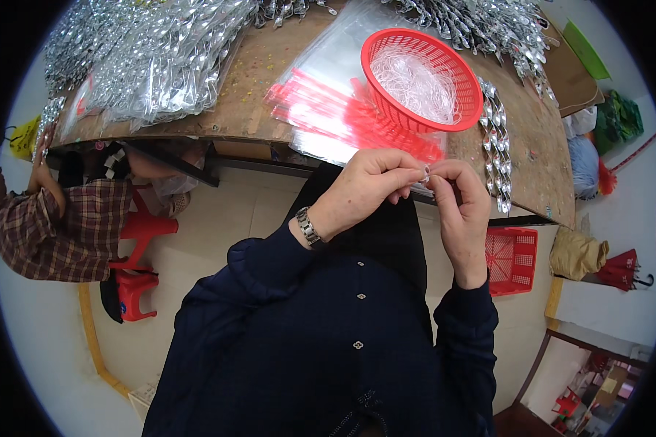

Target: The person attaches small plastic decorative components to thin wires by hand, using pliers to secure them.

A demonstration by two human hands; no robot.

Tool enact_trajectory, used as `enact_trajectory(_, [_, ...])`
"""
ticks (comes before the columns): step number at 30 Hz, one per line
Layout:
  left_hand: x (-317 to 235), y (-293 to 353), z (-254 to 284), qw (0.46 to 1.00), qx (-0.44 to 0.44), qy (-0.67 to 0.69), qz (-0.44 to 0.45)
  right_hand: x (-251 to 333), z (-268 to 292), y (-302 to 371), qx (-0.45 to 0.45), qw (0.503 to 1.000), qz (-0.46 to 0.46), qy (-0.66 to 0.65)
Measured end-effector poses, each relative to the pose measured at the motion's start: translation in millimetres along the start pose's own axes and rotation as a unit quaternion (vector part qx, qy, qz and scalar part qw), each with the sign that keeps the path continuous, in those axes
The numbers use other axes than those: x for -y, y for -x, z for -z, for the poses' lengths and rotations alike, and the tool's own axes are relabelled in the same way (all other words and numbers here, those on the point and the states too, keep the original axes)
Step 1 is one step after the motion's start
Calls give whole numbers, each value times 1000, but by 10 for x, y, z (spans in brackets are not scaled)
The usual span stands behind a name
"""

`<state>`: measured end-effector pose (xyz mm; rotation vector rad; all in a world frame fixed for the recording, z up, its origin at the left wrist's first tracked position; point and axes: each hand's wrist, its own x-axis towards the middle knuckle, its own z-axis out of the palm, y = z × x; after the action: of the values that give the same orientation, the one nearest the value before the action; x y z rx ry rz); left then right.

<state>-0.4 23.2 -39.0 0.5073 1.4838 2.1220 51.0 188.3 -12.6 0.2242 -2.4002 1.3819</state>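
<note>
My left hand [375,180] and my right hand [461,200] meet just in front of the table edge, fingertips together. Thumb and fingers of each are pinched on one small whitish, shiny piece [426,175]; its kind is too small to make out. Just beyond my fingers lie flat clear plastic bags with red strips [321,109]. On top of them stands a red plastic basket [474,95], holding a tangle of thin clear strings [415,81]. Several twisted silver strips [497,146] lie to the right of the basket, their lower ends over the table's edge.
The brown table [251,80] bears heaps of silver twisted strips at left [160,65] and far right [488,29]. A red crate [514,258] is on the floor at right. At left, a person in a plaid shirt [73,226] sits beside red stools [135,291].
</note>
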Motion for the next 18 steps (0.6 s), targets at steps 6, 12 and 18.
enact_trajectory(6, [11,-1,35,999,33,4,5,13,-15,-39,5,999,46,26])
enact_trajectory(12, [-31,11,16,999,38,1,22,26,2,-51,17,998,48,34])
enact_trajectory(18, [-26,23,-8,1000,16,12,23,-1,-9,-31,-14,1000,13,-8])
